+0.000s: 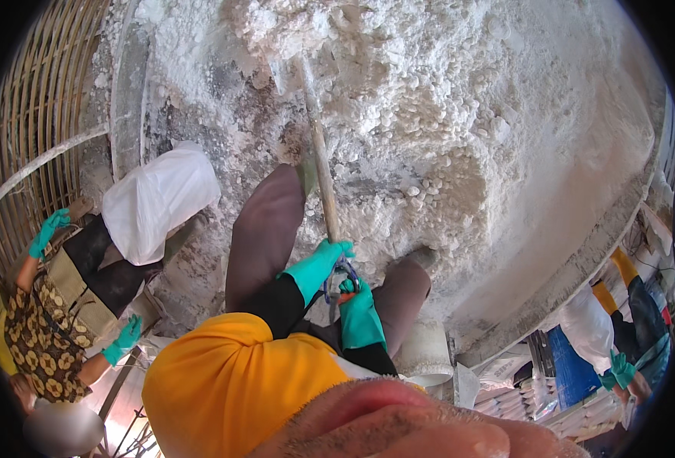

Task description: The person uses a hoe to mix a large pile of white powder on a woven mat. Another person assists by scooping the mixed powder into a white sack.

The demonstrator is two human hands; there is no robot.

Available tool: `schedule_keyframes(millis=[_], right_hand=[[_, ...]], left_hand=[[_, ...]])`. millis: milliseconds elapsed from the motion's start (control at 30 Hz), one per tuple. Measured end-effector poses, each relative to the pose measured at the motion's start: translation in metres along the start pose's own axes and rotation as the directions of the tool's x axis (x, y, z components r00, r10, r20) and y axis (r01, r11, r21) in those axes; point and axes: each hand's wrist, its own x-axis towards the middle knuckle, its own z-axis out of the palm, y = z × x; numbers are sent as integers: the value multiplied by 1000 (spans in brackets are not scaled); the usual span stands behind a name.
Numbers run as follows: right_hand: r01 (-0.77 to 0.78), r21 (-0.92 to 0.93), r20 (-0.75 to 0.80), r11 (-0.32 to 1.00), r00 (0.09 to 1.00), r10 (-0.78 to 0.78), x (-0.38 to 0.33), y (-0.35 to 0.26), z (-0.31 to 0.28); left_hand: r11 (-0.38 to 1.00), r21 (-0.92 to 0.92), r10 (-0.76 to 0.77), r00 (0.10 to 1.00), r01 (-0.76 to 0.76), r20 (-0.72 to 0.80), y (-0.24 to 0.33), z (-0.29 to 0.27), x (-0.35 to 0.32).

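Observation:
A shovel (320,153) with a worn wooden shaft runs away from me. Its far end lies in lumpy white powder (437,107), which covers most of the blade. Around the lower shaft, my left hand (318,267) is closed in a green glove. Closer to my body, my right hand (360,313), gloved the same way, grips the handle end, which has blue-purple wrapping. My legs stand in the powder on either side of the shovel.
At left, a co-worker with green gloves sits behind a white sack (158,202). A white bucket (427,355) stands near my right leg. A low curved wall (559,294) bounds the powder on the right; beyond it, another gloved person is beside a white bag (586,327). Bamboo slats (40,99) line the far left.

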Motion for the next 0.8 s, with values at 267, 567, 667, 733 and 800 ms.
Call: schedule_keyframes(millis=[267,567,667,733,800], right_hand=[[219,-215,-363,952,887,-286,-66,-44,74],[509,-360,-232,782,763,-604,-148,-90,34],[533,-363,-130,764,783,-608,-196,-92,0],[493,-407,-150,769,794,-589,-236,-98,9],[478,-472,-157,741,782,-604,-277,-101,19]], left_hand=[[942,-326,100,994,-78,51,217,32,106],[921,-389,15,992,37,129,150,60,51],[890,-448,-22,989,84,143,126,51,-1],[872,-481,-16,987,92,160,122,52,-30],[859,-506,-2,988,80,153,122,51,-66]])
